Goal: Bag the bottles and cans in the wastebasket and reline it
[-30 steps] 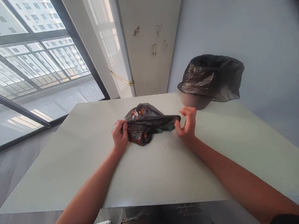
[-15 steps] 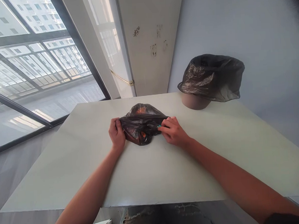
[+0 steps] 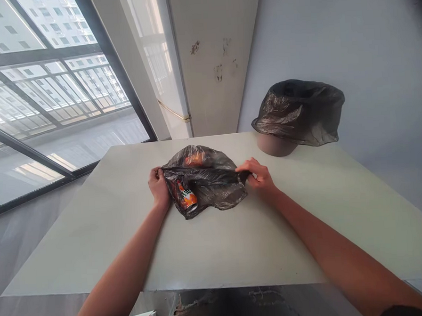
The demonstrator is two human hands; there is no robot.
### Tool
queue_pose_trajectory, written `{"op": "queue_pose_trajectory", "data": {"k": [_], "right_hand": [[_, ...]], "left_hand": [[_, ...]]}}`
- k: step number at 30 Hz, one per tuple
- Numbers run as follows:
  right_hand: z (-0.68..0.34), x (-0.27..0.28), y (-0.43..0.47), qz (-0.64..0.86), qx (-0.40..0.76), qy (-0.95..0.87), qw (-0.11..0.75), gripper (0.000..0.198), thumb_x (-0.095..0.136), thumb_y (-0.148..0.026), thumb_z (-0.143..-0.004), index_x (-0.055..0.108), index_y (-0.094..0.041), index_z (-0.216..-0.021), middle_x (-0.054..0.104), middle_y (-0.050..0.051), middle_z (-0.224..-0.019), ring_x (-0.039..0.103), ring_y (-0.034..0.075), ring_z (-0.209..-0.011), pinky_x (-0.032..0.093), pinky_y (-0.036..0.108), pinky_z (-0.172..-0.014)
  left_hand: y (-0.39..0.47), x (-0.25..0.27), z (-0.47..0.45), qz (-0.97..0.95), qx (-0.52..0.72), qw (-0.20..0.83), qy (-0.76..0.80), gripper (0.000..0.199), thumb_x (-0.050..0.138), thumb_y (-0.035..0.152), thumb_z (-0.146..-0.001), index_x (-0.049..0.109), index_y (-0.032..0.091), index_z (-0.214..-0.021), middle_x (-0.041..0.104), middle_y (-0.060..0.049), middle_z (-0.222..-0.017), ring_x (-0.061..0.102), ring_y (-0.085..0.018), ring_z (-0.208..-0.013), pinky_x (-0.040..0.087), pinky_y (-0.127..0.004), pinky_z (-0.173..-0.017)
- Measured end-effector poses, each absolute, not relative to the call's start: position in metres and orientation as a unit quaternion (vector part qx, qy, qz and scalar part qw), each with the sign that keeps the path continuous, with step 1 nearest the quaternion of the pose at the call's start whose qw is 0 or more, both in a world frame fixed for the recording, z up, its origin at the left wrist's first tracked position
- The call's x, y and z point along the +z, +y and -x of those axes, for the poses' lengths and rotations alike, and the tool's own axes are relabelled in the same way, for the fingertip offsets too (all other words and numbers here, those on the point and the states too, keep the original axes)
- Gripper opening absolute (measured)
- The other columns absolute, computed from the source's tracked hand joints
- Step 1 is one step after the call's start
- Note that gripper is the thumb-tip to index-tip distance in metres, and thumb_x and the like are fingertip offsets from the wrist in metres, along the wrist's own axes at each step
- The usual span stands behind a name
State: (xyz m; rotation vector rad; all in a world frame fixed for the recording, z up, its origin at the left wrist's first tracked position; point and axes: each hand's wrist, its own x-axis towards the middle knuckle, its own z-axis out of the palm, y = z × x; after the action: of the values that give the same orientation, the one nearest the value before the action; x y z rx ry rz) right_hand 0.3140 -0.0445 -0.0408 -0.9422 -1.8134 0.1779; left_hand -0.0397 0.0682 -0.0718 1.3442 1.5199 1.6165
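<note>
Near the middle of a white tabletop [image 3: 216, 252], toward its far side: a thin, dark, see-through plastic bag [image 3: 223, 195], crumpled and spread sideways between two bare hands. Among its folds at the left, an orange drink can [image 3: 187, 197] with pale lettering, tilted, silver end toward the near edge of the table; partly covered by film. Farther back, beneath the plastic, an orange-red shape [image 3: 195, 159], too veiled to name. Across the bag's middle, a gathered dark band of film, stretched nearly level from one hand to the other. At the left end of this band, the left hand [image 3: 159, 185], curled closed, film pinched between thumb and fingers. At the right end, the right hand [image 3: 259, 176], also closed, a bunched edge of the same bag caught between thumb and fingertips. Both forearms reaching in from the bottom corners, with dark sleeves [image 3: 399, 311] just visible. Beyond the right hand, near the far right of the table and well apart from the bag, a round pinkish-brown container [image 3: 276, 146] with a black liner [image 3: 300, 113] draped widely over its rim. Behind the table, a tall off-white panel [image 3: 215, 96] with scuffed marks; to its right, a plain bluish-grey wall [image 3: 332, 33]. At far left, dark-framed glass [image 3: 58, 76], with a balcony railing and pale buildings outside.
</note>
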Motion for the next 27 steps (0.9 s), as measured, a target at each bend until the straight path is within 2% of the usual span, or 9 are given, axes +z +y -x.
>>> {"op": "queue_pose_trajectory", "data": {"k": [2,7,9,12,16,19,22,25,27], "right_hand": [[-0.318,-0.037,-0.047,0.408,0.080,-0.751,0.513,0.053,0.046,0.000,-0.082,0.074,-0.030,-0.116,0.065,0.004,-0.092,0.055,0.022,-0.088,0.045,0.041,-0.081],[-0.309,-0.022,-0.064,0.345,0.090,-0.759,0.544,0.044,0.046,-0.003,-0.082,0.075,-0.029,-0.103,0.068,0.007,-0.123,0.062,0.027,-0.111,0.050,0.048,-0.093],[-0.300,-0.019,-0.070,0.278,0.113,-0.796,0.525,0.041,0.045,-0.006,-0.087,0.072,-0.027,-0.109,0.072,0.008,-0.115,0.067,0.026,-0.103,0.053,0.046,-0.089],[-0.290,-0.024,-0.072,0.227,0.087,-0.873,0.423,0.030,0.047,-0.009,-0.089,0.069,-0.024,-0.103,0.075,0.005,-0.094,0.069,0.019,-0.080,0.053,0.034,-0.072],[-0.290,-0.033,-0.069,0.364,-0.019,-0.876,0.316,0.023,0.052,-0.008,-0.087,0.070,-0.022,-0.089,0.077,0.000,-0.085,0.066,0.014,-0.064,0.043,0.029,-0.055],[-0.292,-0.034,-0.066,0.467,-0.064,-0.828,0.303,0.028,0.053,-0.010,-0.090,0.075,-0.022,-0.103,0.081,0.001,-0.107,0.074,0.016,-0.078,0.049,0.029,-0.059],[-0.291,-0.033,-0.063,0.537,-0.084,-0.786,0.294,0.046,0.052,-0.010,-0.091,0.071,-0.024,-0.131,0.070,0.002,-0.144,0.077,0.020,-0.095,0.056,0.030,-0.062],[-0.289,-0.036,-0.061,0.581,-0.089,-0.771,0.246,0.077,0.052,-0.006,-0.083,0.051,-0.025,-0.157,0.049,0.005,-0.165,0.076,0.022,-0.085,0.054,0.033,-0.052],[-0.288,-0.038,-0.060,0.584,-0.079,-0.774,0.232,0.081,0.053,-0.005,-0.079,0.052,-0.025,-0.157,0.047,0.005,-0.167,0.074,0.022,-0.082,0.054,0.034,-0.051]], "left_hand": [[0.068,-0.072,0.040,-0.507,0.598,0.278,0.556,0.013,0.059,0.030,-0.095,0.069,0.023,-0.100,0.066,0.000,-0.088,0.059,-0.016,-0.080,0.045,-0.026,-0.075],[0.069,-0.073,0.039,-0.521,0.588,0.264,0.560,0.013,0.057,0.023,-0.093,0.067,0.024,-0.102,0.067,-0.001,-0.095,0.059,-0.017,-0.084,0.045,-0.027,-0.077],[0.069,-0.072,0.039,-0.503,0.598,0.269,0.563,0.015,0.057,0.021,-0.092,0.065,0.024,-0.104,0.066,-0.002,-0.101,0.059,-0.017,-0.088,0.046,-0.028,-0.080],[0.066,-0.066,0.040,-0.490,0.641,0.230,0.544,0.020,0.053,0.020,-0.092,0.065,0.024,-0.107,0.063,-0.004,-0.108,0.059,-0.018,-0.096,0.047,-0.029,-0.086],[0.057,-0.054,0.038,-0.543,0.659,0.180,0.488,0.024,0.045,0.022,-0.095,0.066,0.023,-0.107,0.063,-0.005,-0.109,0.059,-0.020,-0.103,0.047,-0.031,-0.093],[0.054,-0.051,0.035,-0.629,0.582,0.227,0.463,0.020,0.049,0.027,-0.096,0.068,0.022,-0.101,0.067,-0.004,-0.102,0.060,-0.022,-0.102,0.047,-0.033,-0.095],[0.056,-0.055,0.033,-0.658,0.521,0.258,0.479,0.016,0.057,0.027,-0.089,0.069,0.023,-0.099,0.069,-0.003,-0.099,0.062,-0.022,-0.097,0.047,-0.034,-0.091],[0.060,-0.060,0.033,-0.636,0.505,0.273,0.516,0.015,0.058,0.028,-0.087,0.070,0.023,-0.096,0.070,-0.002,-0.092,0.062,-0.021,-0.088,0.047,-0.033,-0.084],[0.062,-0.062,0.034,-0.632,0.493,0.284,0.526,0.016,0.058,0.031,-0.088,0.070,0.022,-0.094,0.070,-0.002,-0.090,0.062,-0.021,-0.084,0.047,-0.033,-0.081]]}}
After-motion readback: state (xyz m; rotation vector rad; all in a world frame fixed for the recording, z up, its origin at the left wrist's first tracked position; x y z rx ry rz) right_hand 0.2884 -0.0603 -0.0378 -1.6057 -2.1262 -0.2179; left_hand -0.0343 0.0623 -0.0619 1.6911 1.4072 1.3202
